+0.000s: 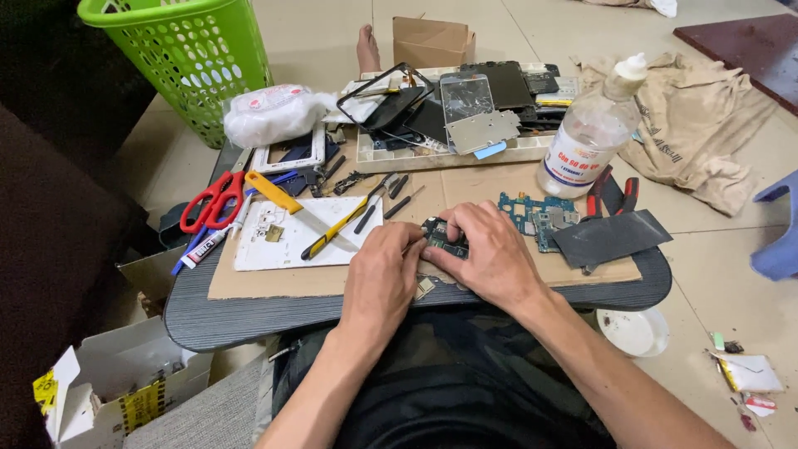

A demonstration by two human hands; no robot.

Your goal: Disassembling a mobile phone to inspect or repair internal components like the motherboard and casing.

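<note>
I see the fingers [450,223] of my right hand [486,254] curled down and pinching the far edge of a small dark circuit board [440,237], while my left hand [384,268] closes its fingertips on the board's left side. Both forearms come in from the near edge, wrists low over the bench [249,320]. The board is dark, with green patches and tiny metal parts, mostly hidden under my fingers. It lies on a cardboard sheet [283,281], near the bench's front edge, just left of a blue circuit board [536,218].
</note>
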